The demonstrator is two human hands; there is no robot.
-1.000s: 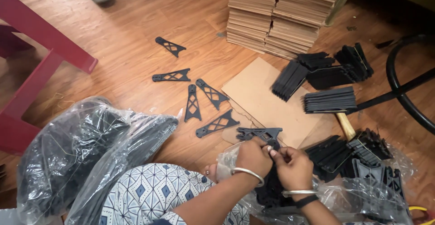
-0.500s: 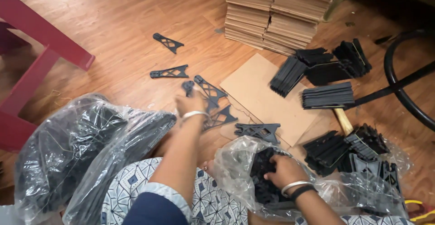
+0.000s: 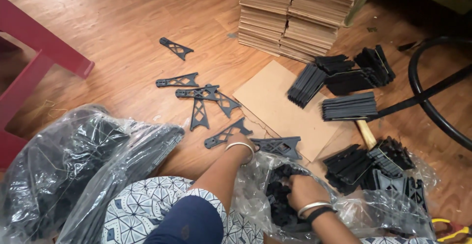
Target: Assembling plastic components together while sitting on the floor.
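Note:
My right hand (image 3: 302, 190) is inside a clear plastic bag (image 3: 248, 185) on my lap, fingers curled on the black plastic parts (image 3: 277, 200) piled in it. My left hand (image 3: 244, 140), a bangle on its wrist, sits at the bag's far rim between two flat black lattice brackets (image 3: 226, 133) (image 3: 278, 147). Its fingers are hidden behind the wrist. Several more of these brackets (image 3: 199, 111) lie spread on the wooden floor just beyond.
A cardboard sheet (image 3: 285, 101) lies on the floor, with stacks of cardboard (image 3: 295, 18) behind it. Bundles of black parts (image 3: 349, 106) lie at right, two full plastic bags (image 3: 73, 165) at left. A red table leg (image 3: 44, 42) and black hoop (image 3: 432, 106) flank the area.
My left hand reached out to the spread brackets, left one more lying there, and has drawn back to the bag's rim. My right hand has dropped into the bag.

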